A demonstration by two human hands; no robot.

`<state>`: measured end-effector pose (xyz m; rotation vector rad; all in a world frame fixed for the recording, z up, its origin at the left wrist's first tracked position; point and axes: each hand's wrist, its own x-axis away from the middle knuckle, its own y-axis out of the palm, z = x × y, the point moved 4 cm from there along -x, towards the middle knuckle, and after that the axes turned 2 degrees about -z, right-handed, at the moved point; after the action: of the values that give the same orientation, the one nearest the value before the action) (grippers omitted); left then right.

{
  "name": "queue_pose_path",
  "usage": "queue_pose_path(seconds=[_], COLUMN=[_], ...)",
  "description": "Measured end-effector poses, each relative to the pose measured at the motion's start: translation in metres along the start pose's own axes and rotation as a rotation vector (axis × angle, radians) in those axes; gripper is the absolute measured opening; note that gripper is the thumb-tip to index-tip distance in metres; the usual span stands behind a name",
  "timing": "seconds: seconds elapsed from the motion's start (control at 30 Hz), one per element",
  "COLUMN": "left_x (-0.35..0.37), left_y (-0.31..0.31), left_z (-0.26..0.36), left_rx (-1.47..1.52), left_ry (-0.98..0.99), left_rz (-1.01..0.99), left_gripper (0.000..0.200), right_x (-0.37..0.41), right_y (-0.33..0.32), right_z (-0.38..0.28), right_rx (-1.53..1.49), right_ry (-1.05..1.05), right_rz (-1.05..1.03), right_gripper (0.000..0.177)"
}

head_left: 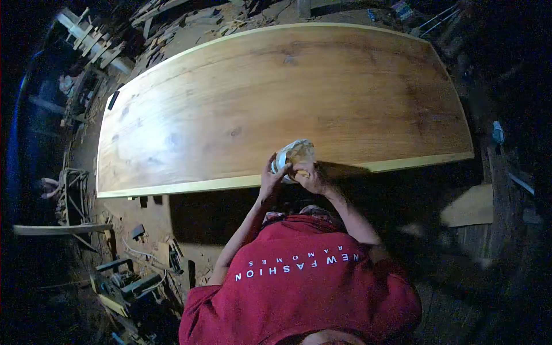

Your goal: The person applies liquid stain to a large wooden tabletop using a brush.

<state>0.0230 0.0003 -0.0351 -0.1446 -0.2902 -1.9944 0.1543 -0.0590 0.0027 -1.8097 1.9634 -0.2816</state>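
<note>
A pale, roundish container (299, 152), perhaps a cut bottle or a bag, is held at the near edge of a large wooden panel (241, 98). My left hand (272, 177) is wrapped round its left side. My right hand (312, 177) is closed at its lower right side, with the fingers pressed on a small yellowish thing at the container's rim; its exact shape is too small to tell. Both hands are close together, in front of the red shirt.
A small black block (114, 100) lies on the panel's left end. Tools and a machine (123, 282) stand on the floor at lower left, near a wooden strip (63, 229). Wood scraps lie behind the panel. A flat board (468, 206) is at the right.
</note>
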Motion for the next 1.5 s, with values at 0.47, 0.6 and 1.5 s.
queue_pose_path(seconds=[0.47, 0.6, 1.5], left_x=[0.022, 0.021, 0.021], left_y=[-0.013, -0.012, -0.132], left_z=[-0.036, -0.025, -0.003], left_rx=[0.16, 0.151, 0.417], left_ry=[-0.161, -0.185, -0.233], left_rz=[0.073, 0.067, 0.079], left_gripper=[0.074, 0.074, 0.068], right_x=[0.004, 0.012, 0.055], right_y=[0.004, -0.016, -0.011], right_z=[0.008, 0.008, 0.086], right_rx=[-0.128, -0.324, -0.566], right_ry=[0.006, 0.242, 0.66], right_rz=[-0.061, -0.123, 0.393], right_gripper=[0.014, 0.014, 0.016])
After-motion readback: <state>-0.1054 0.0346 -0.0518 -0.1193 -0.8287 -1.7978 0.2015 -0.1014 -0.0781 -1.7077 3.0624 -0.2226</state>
